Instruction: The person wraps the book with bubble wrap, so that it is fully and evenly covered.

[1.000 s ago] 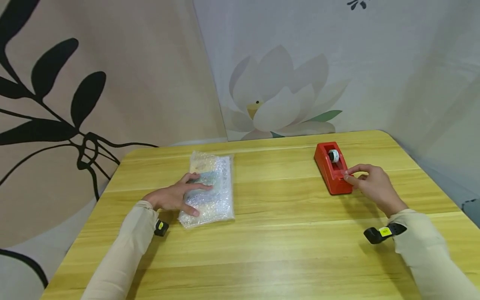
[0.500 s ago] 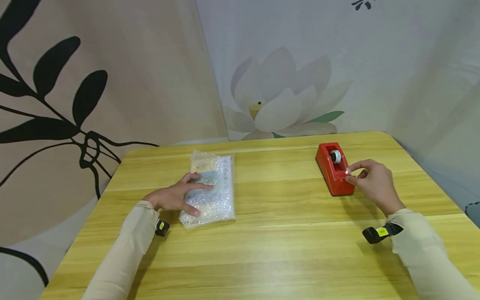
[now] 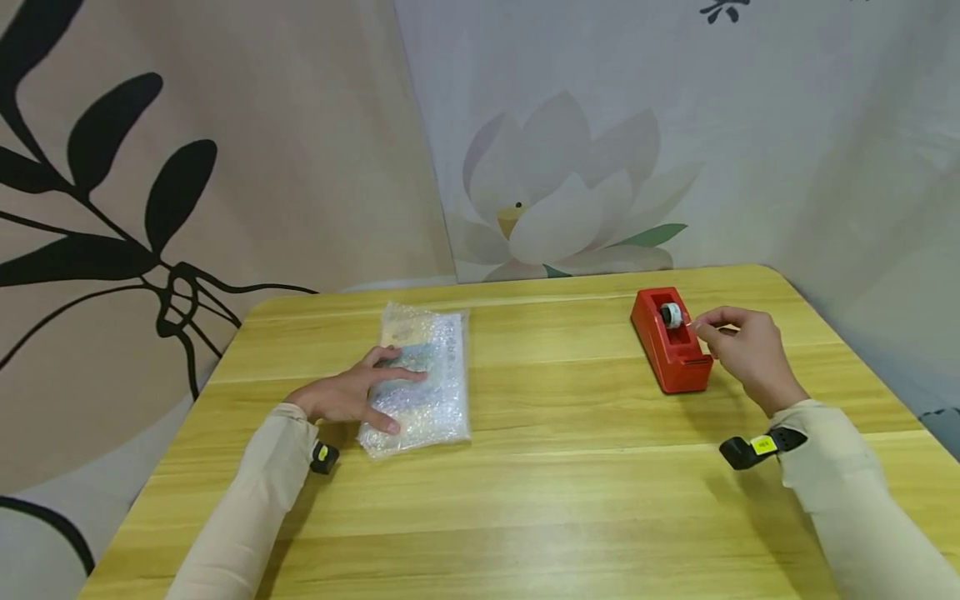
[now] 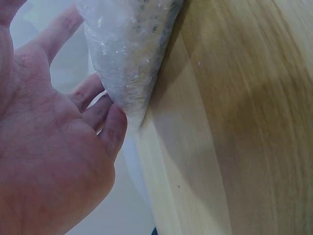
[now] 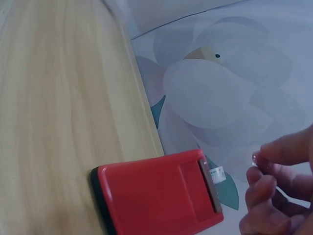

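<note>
A flat package wrapped in bubble wrap lies on the left half of the table, with bluish and pale printing showing through. My left hand rests on its left side, fingers spread. In the left wrist view, fingers of that hand touch the package's corner. To the right stands a red tape dispenser with a small white-cored roll. My right hand pinches a small bit of clear tape between thumb and forefinger, beside and above the dispenser's front end. Its length is hard to make out.
The yellow wood-grain table carries both things. Behind it hangs a pale cloth backdrop with leaf and flower prints. A black strap device sits on the right wrist, another on the left.
My right hand has lifted slightly up and back from the dispenser's front edge, with the bit of tape in its fingertips. The left hand and package have stayed put.
</note>
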### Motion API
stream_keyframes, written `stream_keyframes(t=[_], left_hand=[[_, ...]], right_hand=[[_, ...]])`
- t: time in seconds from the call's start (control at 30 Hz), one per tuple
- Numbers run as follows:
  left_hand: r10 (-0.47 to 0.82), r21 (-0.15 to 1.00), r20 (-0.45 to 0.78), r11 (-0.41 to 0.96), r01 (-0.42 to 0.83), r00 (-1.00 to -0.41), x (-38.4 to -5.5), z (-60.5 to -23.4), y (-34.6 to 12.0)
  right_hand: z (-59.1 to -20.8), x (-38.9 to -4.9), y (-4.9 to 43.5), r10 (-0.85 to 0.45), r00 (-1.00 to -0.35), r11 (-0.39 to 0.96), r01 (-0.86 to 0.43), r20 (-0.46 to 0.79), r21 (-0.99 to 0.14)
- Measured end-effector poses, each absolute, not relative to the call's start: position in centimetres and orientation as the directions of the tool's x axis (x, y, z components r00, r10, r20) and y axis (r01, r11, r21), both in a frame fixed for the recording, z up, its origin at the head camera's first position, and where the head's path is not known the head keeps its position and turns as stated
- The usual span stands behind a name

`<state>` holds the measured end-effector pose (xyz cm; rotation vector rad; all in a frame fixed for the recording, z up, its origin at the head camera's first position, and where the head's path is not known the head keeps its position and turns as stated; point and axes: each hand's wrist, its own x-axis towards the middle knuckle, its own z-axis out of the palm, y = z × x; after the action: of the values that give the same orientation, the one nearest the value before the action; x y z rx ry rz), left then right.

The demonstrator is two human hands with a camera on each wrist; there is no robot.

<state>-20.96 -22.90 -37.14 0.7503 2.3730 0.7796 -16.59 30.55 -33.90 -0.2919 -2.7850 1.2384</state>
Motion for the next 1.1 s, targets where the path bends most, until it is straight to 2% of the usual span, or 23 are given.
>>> stream_keyframes(t=[0.53,0.83,1.1], left_hand=[[0.639,0.657,-0.304,0.678,0.330,-0.707,-20.9,-37.2,-22.9],[0.638,0.670,-0.321,0.676,0.308,-0.700,-21.0,-37.2,-22.6],[0.628,0.657,-0.327,0.689,0.308,-0.706,-21.1,-37.0,-22.7]], right_hand=[[-32.6,-18.7,30.5,0.231,-0.972,0.542,0.166,-0.044,-0.824],[-32.1,-20.2,30.2,0.262,-0.963,0.374,0.164,-0.066,-0.913],[-30.9,-20.8,30.1,0.213,-0.977,0.444,0.078,0.021,-0.893]])
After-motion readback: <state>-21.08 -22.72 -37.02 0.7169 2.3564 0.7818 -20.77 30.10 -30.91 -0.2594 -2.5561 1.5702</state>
